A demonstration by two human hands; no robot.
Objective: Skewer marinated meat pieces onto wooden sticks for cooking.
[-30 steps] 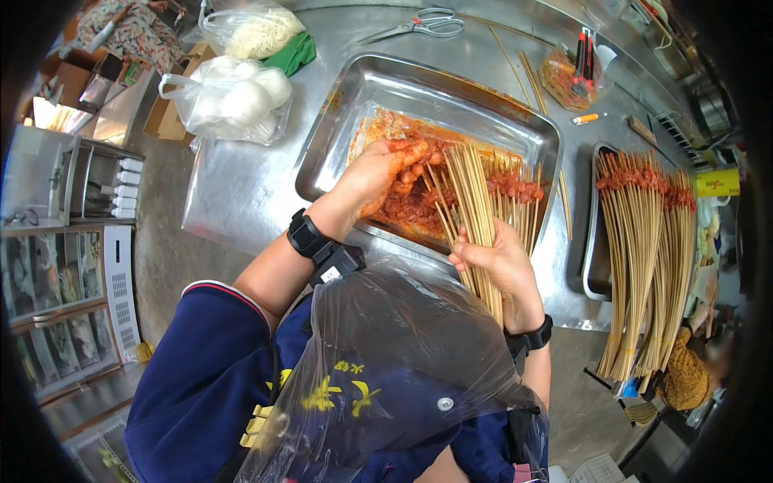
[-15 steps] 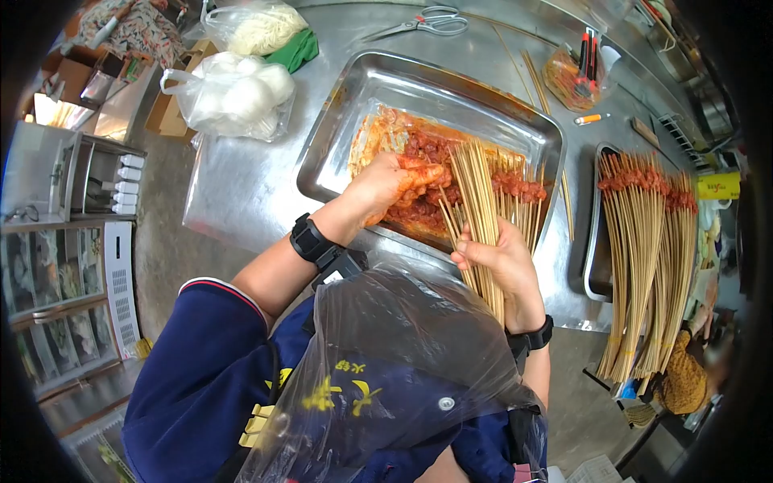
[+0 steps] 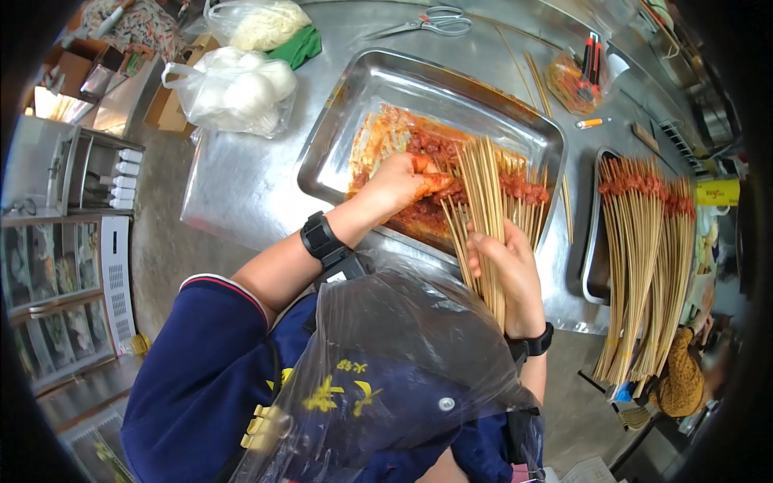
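Observation:
My right hand [image 3: 515,270] is wrapped round a thick bundle of bare wooden skewers [image 3: 485,217], upright over the near side of a metal tray [image 3: 309,161]. Stained with red sauce, my left hand [image 3: 405,183] has its fingers pressed together beside the skewers, over red marinated meat [image 3: 423,216]; what it pinches is too small to make out. At the tray's right side lie skewers threaded with meat [image 3: 525,191].
A second tray [image 3: 596,258] at the right holds many meat skewers [image 3: 636,241]. Bags of white food [image 3: 241,92] sit at the back left. Scissors [image 3: 427,22], a bag with red-handled tools [image 3: 581,80] and an orange pen [image 3: 593,123] lie behind.
My left hand has shifted slightly, its fingertips closer to the skewers. The fingers of my right hand have moved on the bundle, which stands a little more upright.

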